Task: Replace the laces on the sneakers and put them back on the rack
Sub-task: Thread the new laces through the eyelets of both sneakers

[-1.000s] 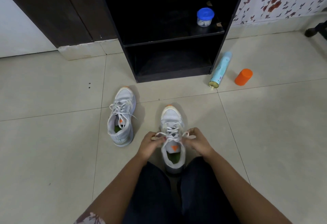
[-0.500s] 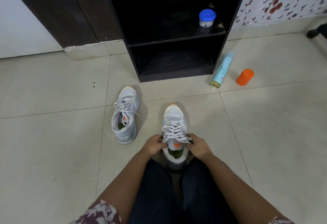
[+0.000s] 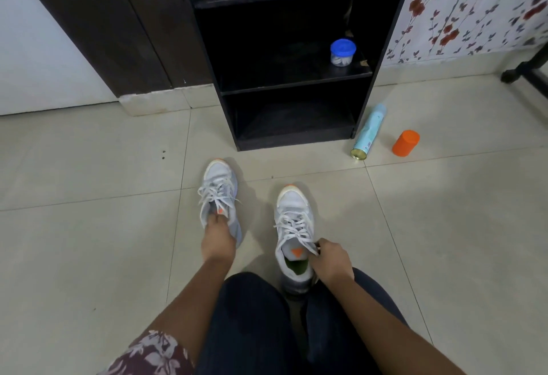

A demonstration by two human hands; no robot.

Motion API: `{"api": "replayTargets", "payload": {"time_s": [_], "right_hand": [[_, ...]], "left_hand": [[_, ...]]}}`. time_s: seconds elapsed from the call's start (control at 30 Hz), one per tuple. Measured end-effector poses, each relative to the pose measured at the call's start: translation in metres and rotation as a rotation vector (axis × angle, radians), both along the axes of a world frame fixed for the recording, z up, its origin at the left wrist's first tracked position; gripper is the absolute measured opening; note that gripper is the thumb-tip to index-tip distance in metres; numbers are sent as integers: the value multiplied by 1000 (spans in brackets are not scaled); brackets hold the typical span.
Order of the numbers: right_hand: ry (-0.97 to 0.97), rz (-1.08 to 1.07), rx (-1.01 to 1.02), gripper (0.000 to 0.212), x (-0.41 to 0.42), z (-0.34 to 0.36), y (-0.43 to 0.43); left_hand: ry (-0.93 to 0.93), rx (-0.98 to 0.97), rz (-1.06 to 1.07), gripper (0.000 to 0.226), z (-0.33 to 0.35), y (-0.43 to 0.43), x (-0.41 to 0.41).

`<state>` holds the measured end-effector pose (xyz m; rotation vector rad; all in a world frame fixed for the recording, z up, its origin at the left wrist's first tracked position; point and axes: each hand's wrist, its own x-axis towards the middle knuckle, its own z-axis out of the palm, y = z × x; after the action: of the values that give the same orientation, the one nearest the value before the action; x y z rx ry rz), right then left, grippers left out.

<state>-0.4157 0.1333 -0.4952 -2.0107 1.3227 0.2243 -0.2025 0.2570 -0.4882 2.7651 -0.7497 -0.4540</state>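
Head view: the left hand (image 3: 218, 241) reaches into the left sneaker (image 3: 218, 193) at 11 o'clock, fingers hidden inside, grip unclear; the right hand (image 3: 330, 262) pinches the right sneaker (image 3: 293, 226)'s collar. Bare tile separates both from the rack (image 3: 296, 137) at 12 o'clock; knees cover the right heel.

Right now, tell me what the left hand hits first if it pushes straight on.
The left hand points into the left sneaker, fingers already at its tongue; it would probably press into that shoe's opening.
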Motion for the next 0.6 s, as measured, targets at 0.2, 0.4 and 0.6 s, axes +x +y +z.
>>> {"api": "replayTargets", "payload": {"time_s": [0.2,0.4,0.6], "right_hand": [[-19,-72,-127,25,11,7,-15],[-20,-124,-155,20,10,10,-38],[-29,-94,-44,66,7,19,-24]], "left_hand": [[-48,48,-225,39,-5,-3,-52],[-28,50,-379,42,-6,-11,-94],[176,-146,-138,67,-6,-5,-86]]}}
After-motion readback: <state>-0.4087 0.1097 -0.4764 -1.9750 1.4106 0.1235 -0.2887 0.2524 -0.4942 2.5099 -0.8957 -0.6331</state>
